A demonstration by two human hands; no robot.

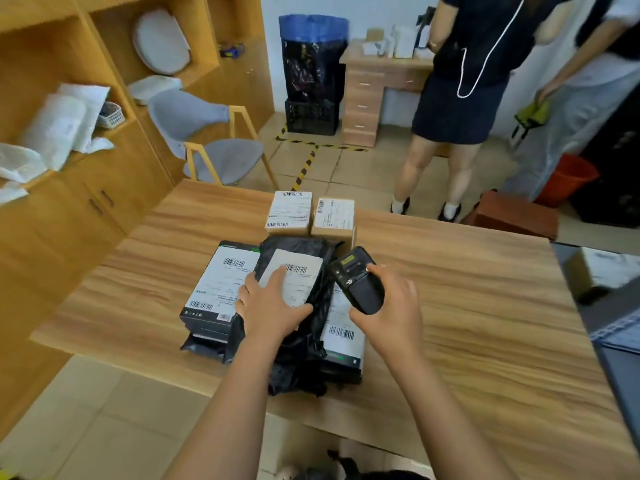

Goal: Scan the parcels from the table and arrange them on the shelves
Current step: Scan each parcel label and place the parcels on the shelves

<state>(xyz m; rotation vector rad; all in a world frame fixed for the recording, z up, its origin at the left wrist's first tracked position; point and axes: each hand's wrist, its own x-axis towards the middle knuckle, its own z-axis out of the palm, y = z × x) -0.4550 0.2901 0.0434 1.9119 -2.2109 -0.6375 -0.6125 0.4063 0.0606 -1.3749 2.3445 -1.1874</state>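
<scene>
A black plastic mailer bag (304, 341) with a white barcode label lies in the middle of the wooden table (485, 323). My left hand (270, 306) rests flat on that label. My right hand (391, 310) grips a black handheld scanner (358, 277), held just right of the label and tilted over the parcels. A black box (221, 282) with a white label lies left of the bag. Another labelled black box (343, 337) lies partly under the bag on the right. Two small brown cartons (311, 213) stand behind them. Wooden shelves (86, 109) on the left hold white mailers.
A grey chair (211, 143) with yellow legs stands between the shelves and the table. Two people (467, 98) stand beyond the table near a small drawer desk (374, 84). A black crate stack (311, 81), an orange bucket (568, 178) and a brown box (512, 213) sit on the floor.
</scene>
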